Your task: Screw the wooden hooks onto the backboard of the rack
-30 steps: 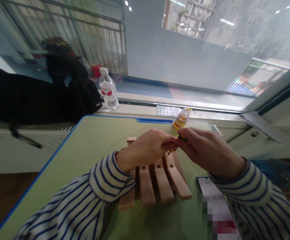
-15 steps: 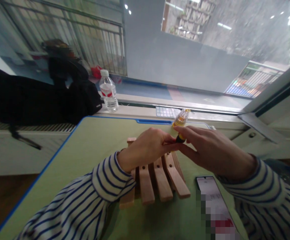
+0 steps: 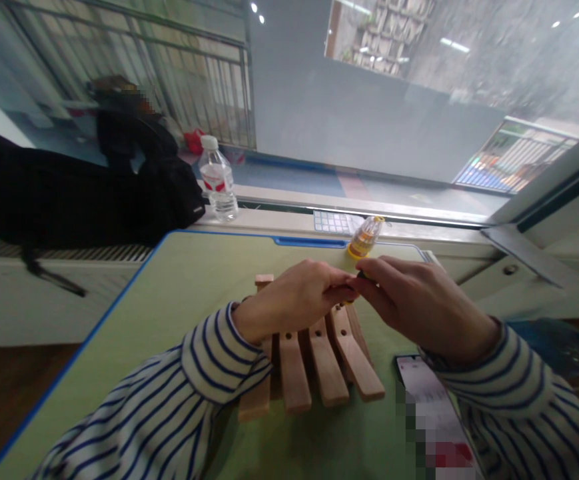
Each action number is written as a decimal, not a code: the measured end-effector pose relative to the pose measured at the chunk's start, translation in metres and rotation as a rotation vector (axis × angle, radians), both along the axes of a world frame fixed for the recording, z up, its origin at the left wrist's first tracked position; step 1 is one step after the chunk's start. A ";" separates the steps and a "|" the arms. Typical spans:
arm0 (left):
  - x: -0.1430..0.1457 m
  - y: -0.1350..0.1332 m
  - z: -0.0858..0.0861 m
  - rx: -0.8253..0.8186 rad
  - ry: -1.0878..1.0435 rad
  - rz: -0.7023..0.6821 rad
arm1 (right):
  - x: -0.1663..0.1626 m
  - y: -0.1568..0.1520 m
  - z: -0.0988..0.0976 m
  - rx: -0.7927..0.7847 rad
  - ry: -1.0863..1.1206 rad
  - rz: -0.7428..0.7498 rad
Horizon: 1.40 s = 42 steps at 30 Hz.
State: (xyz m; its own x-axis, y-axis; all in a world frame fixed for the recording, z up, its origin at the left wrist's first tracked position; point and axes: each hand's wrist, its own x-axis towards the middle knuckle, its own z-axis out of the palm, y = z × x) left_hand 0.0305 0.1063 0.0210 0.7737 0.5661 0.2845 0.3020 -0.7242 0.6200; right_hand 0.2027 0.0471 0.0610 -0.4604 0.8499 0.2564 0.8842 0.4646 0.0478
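My right hand point(image 3: 412, 303) pinches the dark end of a small black-and-yellow screwdriver point(image 3: 363, 275), most of it hidden by fingers. My left hand point(image 3: 302, 293) comes in from the other side, its fingertips closed round the lower part of the same tool. Beneath both hands stands a wooden piece with several pale slats point(image 3: 295, 380) fanned toward me, with dark round holes near their upper ends. Its far part is covered by my left hand; a wooden end block point(image 3: 264, 280) shows beyond my wrist.
A clear container with a yellow base point(image 3: 364, 239) stands at the table's far edge. On the right lies a phone point(image 3: 432, 400). The sill holds a water bottle point(image 3: 218, 180) and a gridded card point(image 3: 332, 221). A black bag point(image 3: 84, 193) is at left, beside the green table point(image 3: 184, 287).
My right hand's fingers have curled in and closed more tightly round the screwdriver's end, covering the yellow part. My left hand stays almost in place. The view has shifted slightly.
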 end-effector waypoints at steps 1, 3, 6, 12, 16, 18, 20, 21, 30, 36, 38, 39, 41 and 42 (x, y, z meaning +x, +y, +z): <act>0.000 -0.001 0.001 0.004 0.004 -0.011 | 0.000 -0.001 0.000 0.010 -0.003 -0.012; -0.001 -0.002 0.002 0.014 0.010 -0.010 | -0.001 -0.002 -0.001 0.022 -0.018 -0.032; -0.001 -0.002 0.002 0.030 0.018 0.037 | -0.003 -0.003 0.000 0.024 -0.043 -0.046; 0.001 -0.001 -0.002 0.041 -0.002 0.086 | -0.007 -0.004 0.007 0.013 -0.104 -0.071; 0.001 -0.001 -0.002 0.031 0.007 0.109 | -0.002 -0.004 0.016 -0.054 -0.119 -0.026; 0.001 -0.002 -0.001 0.031 0.004 0.097 | 0.001 -0.005 0.019 -0.075 -0.112 0.012; 0.001 -0.002 -0.001 0.031 -0.003 0.086 | 0.004 -0.005 0.020 -0.106 -0.105 0.042; 0.001 -0.003 0.000 0.032 -0.003 0.087 | 0.005 -0.005 0.019 -0.121 -0.102 0.053; 0.001 -0.004 0.001 0.047 0.030 0.078 | 0.004 0.000 0.006 -0.043 -0.035 0.016; 0.001 -0.004 0.001 0.065 0.047 0.052 | 0.003 0.000 0.002 -0.048 0.006 0.005; 0.001 -0.005 0.002 0.074 0.053 0.062 | 0.002 0.000 0.003 -0.037 0.013 0.009; 0.001 -0.005 0.002 0.075 0.054 0.074 | 0.002 0.000 0.003 -0.031 0.013 0.012; 0.001 -0.005 0.002 0.066 0.046 0.109 | 0.000 0.000 0.005 -0.023 0.004 0.012; 0.001 -0.005 0.002 0.055 0.040 0.121 | 0.000 0.000 0.005 -0.023 -0.004 0.009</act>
State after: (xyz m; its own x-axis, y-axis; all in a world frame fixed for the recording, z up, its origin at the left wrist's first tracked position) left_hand 0.0315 0.1012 0.0232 0.7119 0.6405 0.2881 0.4126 -0.7134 0.5664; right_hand 0.2024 0.0472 0.0663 -0.4690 0.8513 0.2353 0.8798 0.4735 0.0406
